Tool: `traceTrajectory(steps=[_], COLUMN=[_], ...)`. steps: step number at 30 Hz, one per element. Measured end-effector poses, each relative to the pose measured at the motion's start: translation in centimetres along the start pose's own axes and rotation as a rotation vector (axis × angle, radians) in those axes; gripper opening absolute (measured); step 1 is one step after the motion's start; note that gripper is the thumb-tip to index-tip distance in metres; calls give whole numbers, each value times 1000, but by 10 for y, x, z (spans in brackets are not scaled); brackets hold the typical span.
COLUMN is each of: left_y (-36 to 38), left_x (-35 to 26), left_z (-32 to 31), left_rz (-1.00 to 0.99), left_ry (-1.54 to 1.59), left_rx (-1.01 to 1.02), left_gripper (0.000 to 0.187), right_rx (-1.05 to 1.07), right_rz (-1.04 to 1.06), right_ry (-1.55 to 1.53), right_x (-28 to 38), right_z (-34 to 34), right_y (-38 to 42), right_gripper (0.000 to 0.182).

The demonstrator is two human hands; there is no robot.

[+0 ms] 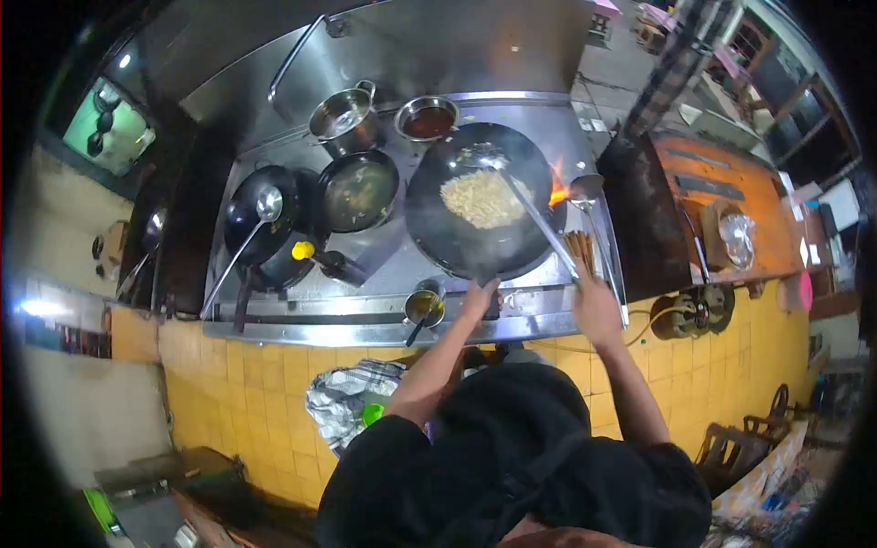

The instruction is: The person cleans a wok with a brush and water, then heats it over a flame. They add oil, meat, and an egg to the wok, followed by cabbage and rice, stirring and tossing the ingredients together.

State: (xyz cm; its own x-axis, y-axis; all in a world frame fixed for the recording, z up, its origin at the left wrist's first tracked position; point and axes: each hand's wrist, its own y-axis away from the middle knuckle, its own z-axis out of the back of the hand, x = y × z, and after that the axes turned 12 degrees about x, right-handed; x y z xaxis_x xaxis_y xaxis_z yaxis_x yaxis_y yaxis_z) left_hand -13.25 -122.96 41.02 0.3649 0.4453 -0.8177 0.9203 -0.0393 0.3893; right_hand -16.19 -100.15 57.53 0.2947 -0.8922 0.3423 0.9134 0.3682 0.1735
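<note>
My right hand is closed around the handle of a long metal wok spatula. Its head reaches the far side of a large black wok, just behind a pale heap of chopped food. Steam rises from the wok, blurring the head. My left hand is closed at the wok's near edge, on its short dark handle; the fingers are partly hidden. Flame shows at the wok's right rim. Close to my left hand stands a metal cup of yellowish liquid with a dark-handled utensil in it.
Left on the steel stove are a pan of liquid, dark woks with a ladle, and a yellow-capped bottle. Behind stand a steel pot and a bowl of reddish sauce. Another ladle lies right.
</note>
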Motion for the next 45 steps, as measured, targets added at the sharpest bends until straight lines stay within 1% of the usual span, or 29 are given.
traceTrajectory(steps=[1,2,3,5,8,9,11,13,15,16,17,19,21,23,25,27,28,29,31,33,34,35,37,39,40,41,43,44,45], left_y=[-6,-4,-4,-7,-5,-6,-8,-6,-8,-8,-5,-4,-4,-3,-6,-6,-4,0,6,16,11,16,29,62,67,70,129,149,160], left_x=[4,7,7,2,3,3,2,6,7,7,7,5,9,9,10,11,13,10,0,0,13,27,57,58,81,106,78,76,88], left_z=[0,0,1,6,7,6,3,4,5,6,6,6,9,10,9,10,11,10,9,9,14,12,-5,-53,-58,-65,-147,-178,-192], left_rz=[38,49,41,42,111,95,89,28,49,36,22,10,29,35,43,30,29,15,-11,-8,-82,-88,-234,118,151,192,168,101,97], left_ry=[98,97,120,129,62,101,138,151,151,159,165,169,115,114,111,144,132,115,82,-56,-255,-265,-456,-275,-225,-175,67,-34,-86], left_rx=[-33,-16,10,48,36,40,63,14,21,26,31,56,42,39,46,90,94,85,76,17,-31,-16,-324,-407,-177,54,273,384,468], left_gripper=[24,24,26,28,28,26,23,24,26,27,28,28,28,28,29,28,28,29,30,32,33,33,35,36,38,39,41,44,42], right_rx=[-49,104,54,242,260,251,27,-3,-88,88,91,329,340,263,279,495,468,462,446,450,420,386,469,413,392,360,232,201,156], right_rz=[-11,-74,-26,-119,-109,-139,-222,-330,-6,42,34,-81,-119,-145,-127,-375,-396,-386,-290,-232,-265,-301,-341,-207,-237,-253,-288,-271,-295], right_ry=[95,187,281,128,9,0,-20,-63,-348,-407,-406,-1030,-1139,-1456,-1490,-1598,-1421,-1434,-1274,-1324,-1344,-1361,-1425,-1530,-1499,-1512,-1488,-1548,-1570], right_x=[-12,-7,-19,-3,2,1,5,10,7,-1,-2,7,10,8,-3,-9,-10,-7,7,11,14,14,12,7,3,-2,-11,-17,-22], right_z=[-47,-62,-93,-77,-34,-38,-55,-84,-105,-102,-96,-69,-65,-71,-80,-80,-81,-76,-56,-51,-51,-50,-34,-29,-30,-30,-33,-35,-39], right_y=[-20,-30,-40,-44,-38,-32,-24,-26,-28,-34,-27,-17,6,23,28,30,27,26,25,37,48,61,90,129,146,164,204,226,249], right_gripper=[55,57,59,60,60,60,54,49,41,35,35,29,31,33,33,27,23,23,25,26,27,29,41,42,49,49,60,67,67])
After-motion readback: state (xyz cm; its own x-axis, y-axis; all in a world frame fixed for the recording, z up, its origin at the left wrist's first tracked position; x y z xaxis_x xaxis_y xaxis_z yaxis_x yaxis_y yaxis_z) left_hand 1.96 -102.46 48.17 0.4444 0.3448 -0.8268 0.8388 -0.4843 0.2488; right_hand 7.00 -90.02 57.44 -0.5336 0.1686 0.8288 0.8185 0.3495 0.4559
